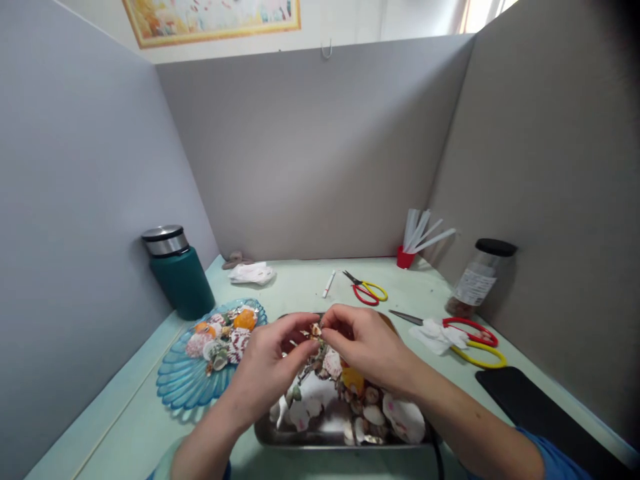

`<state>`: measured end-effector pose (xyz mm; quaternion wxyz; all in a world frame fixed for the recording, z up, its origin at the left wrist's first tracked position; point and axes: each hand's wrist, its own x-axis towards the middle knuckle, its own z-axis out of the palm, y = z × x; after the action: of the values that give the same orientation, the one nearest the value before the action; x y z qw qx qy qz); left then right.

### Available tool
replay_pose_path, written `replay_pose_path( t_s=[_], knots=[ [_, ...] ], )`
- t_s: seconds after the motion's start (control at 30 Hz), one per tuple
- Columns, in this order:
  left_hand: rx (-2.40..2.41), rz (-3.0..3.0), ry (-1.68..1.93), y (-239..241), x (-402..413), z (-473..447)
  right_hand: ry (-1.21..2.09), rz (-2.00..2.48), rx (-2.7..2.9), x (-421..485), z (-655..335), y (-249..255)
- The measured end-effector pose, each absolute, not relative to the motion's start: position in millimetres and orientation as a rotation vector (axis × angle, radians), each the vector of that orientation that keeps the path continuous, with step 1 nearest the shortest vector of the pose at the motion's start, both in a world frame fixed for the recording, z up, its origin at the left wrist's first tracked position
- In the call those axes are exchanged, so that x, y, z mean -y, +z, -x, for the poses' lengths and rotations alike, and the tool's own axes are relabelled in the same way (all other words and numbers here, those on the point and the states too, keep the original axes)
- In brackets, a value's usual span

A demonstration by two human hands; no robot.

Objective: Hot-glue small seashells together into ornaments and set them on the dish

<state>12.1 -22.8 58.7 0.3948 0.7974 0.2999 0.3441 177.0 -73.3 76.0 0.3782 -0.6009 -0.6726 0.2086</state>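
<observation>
Brownish piece (315, 331), just one, sits between two hands (263, 357) (365, 343) above one tray (333, 419).

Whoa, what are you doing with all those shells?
A person is holding a small piece between the fingertips of the left hand and right hand. It's too little to tell exactly what it is. The hands are over a metal tray with lots of shells in it. More shells sit on a blue plate to the left. Two pairs of scissors lie on the table, with neither hand on them.
</observation>
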Motion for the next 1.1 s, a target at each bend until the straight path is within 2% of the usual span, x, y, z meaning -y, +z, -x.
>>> replay_pose_path(
  t_s=[0.53, 0.83, 1.1],
  knots=[
    [-0.581, -1.238, 0.777, 26.0, 9.3, -15.5, 0.366, 1.399, 1.82, 63.2, -180.1, 66.4],
    [-0.493, -1.099, 0.761, 18.9, 10.3, -16.8, 0.224, 1.343, 1.89, 61.3, -179.7, 59.7],
    [-0.552, -1.189, 0.757, 22.2, 11.7, -17.3, 0.263, 1.398, 1.832, 63.4, -176.9, 62.1]
  ],
)
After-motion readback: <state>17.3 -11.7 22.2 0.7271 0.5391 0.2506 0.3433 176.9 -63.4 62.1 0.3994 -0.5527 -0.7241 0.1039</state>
